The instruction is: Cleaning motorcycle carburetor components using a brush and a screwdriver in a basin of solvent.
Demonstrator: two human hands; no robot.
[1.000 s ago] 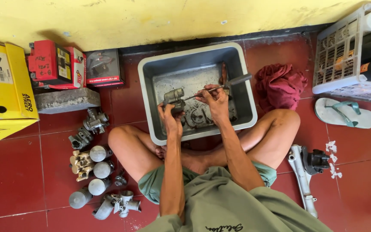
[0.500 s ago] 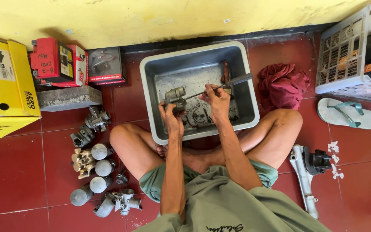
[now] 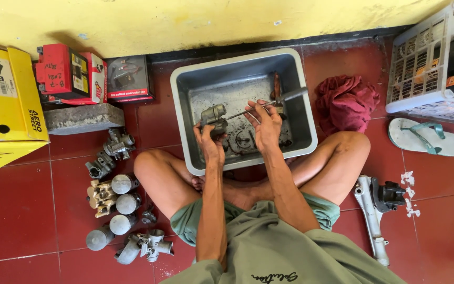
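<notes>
I sit cross-legged on a red tile floor behind a grey plastic tub (image 3: 185, 100). My left hand (image 3: 210, 141) grips a small grey metal carburetor part (image 3: 214, 114) above the tub. My right hand (image 3: 265, 122) holds a thin screwdriver (image 3: 269, 103) whose tip points left at that part. More metal parts and a brown brush lie in shallow liquid on the tub's bottom.
Several carburetors and metal cylinders (image 3: 114, 197) lie at my left. A yellow box (image 3: 3, 105), red boxes (image 3: 69, 73) and a concrete block (image 3: 82, 118) stand along the wall. A red rag (image 3: 345, 102), white basket (image 3: 432, 63), sandal (image 3: 424, 139) and metal bracket (image 3: 377, 208) are at my right.
Both hands have stayed over the tub with the part and screwdriver. The view has shifted slightly; the hands show only small movements.
</notes>
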